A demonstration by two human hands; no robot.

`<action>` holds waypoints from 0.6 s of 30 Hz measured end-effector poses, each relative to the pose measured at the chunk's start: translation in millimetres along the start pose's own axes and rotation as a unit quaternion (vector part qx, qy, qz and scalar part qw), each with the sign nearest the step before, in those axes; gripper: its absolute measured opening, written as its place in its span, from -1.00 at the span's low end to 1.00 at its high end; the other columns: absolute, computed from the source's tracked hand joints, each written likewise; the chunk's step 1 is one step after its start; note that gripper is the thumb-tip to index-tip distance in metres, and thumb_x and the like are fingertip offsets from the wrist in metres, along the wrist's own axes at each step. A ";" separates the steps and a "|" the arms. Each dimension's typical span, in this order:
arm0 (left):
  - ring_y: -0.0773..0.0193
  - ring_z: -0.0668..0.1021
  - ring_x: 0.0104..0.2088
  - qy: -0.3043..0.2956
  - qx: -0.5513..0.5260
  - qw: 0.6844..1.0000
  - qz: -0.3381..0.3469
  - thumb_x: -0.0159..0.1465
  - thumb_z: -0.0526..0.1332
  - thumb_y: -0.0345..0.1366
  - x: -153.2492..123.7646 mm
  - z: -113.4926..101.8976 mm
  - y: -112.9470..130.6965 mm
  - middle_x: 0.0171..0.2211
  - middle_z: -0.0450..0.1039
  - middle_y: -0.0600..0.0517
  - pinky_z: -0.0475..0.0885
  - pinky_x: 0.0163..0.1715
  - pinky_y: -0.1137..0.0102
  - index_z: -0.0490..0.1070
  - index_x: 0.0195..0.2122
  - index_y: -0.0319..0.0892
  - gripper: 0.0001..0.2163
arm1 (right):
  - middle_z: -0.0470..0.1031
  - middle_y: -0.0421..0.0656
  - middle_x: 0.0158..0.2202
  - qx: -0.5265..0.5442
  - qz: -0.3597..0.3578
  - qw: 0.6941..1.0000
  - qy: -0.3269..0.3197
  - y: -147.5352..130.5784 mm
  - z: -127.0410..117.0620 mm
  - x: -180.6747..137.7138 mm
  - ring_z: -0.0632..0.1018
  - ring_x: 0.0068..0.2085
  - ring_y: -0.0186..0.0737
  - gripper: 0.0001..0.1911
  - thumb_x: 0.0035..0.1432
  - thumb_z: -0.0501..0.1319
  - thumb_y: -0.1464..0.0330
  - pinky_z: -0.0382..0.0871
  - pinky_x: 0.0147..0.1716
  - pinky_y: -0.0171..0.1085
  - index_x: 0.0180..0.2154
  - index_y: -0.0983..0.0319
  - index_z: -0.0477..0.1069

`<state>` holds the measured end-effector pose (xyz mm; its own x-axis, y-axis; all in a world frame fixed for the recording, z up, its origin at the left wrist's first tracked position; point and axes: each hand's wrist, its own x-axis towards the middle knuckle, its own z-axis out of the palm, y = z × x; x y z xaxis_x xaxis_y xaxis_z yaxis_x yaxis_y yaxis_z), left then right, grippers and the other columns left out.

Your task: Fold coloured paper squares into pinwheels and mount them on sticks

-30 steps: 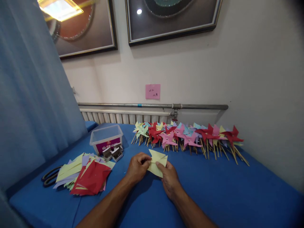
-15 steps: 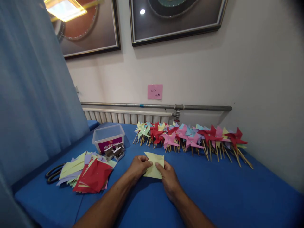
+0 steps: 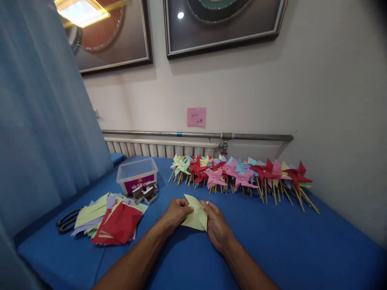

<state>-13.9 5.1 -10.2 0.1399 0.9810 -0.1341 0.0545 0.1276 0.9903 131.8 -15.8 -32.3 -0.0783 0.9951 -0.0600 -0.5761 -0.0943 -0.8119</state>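
Observation:
A pale yellow square of paper (image 3: pixel 195 218) is held between my two hands above the blue surface. My left hand (image 3: pixel 177 212) pinches its left side, thumb on top and fingers curled behind. At the upper right edge, my right hand (image 3: pixel 218 223) grips the paper between thumb and fingers; a corner there is lifted and bent over. A cut runs in from the lower right corner. Beyond my hands stand several finished paper pinwheels (image 3: pixel 214 177) on thin wooden sticks.
To the left lie a pile of cut coloured papers (image 3: pixel 119 223) and black-handled scissors (image 3: pixel 68 220). Behind them are a clear plastic tub (image 3: pixel 137 169) and small open boxes of pins (image 3: pixel 150 195). A blue curtain (image 3: pixel 45 100) hangs at left; a pipe (image 3: pixel 256 137) runs along the wall.
My right thumb has moved from the paper's middle to its upper right edge, and that corner has been bent inward. My left hand keeps its hold.

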 end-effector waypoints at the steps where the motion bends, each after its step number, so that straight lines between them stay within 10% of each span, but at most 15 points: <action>1: 0.44 0.22 -0.65 0.004 -0.001 1.000 -0.001 -0.04 0.39 -0.24 0.1 0.0 0.4 -0.69 0.26 0.18 0.07 -0.58 0.45 0.28 -0.61 -0.15 -0.74 | 0.64 -0.19 -0.43 -0.007 0.000 1.000 0.003 1.1 -0.4 0.1 0.64 -0.34 -0.09 -0.49 -0.16 0.59 0.04 0.45 -0.36 -0.23 -0.30 0.19 0.51; 18: 0.44 0.25 -0.64 0.014 -0.030 0.999 -0.008 -0.06 0.39 -0.24 2.8 1.0 -4.9 -0.68 0.28 0.15 0.08 -0.59 0.46 0.32 -0.59 -0.18 -0.76 | 0.53 -0.30 -0.52 -0.107 -0.058 0.988 0.092 20.1 -9.6 11.1 0.48 -0.51 -0.23 -0.52 -0.24 0.55 0.12 0.34 -0.48 -0.26 -0.29 0.16 0.48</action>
<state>-12.7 7.0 -15.5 0.1125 0.9823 -0.1498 -0.0024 0.1510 0.9885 127.1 -6.4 -54.8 0.1385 0.9892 -0.0487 -0.3856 0.0086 -0.9226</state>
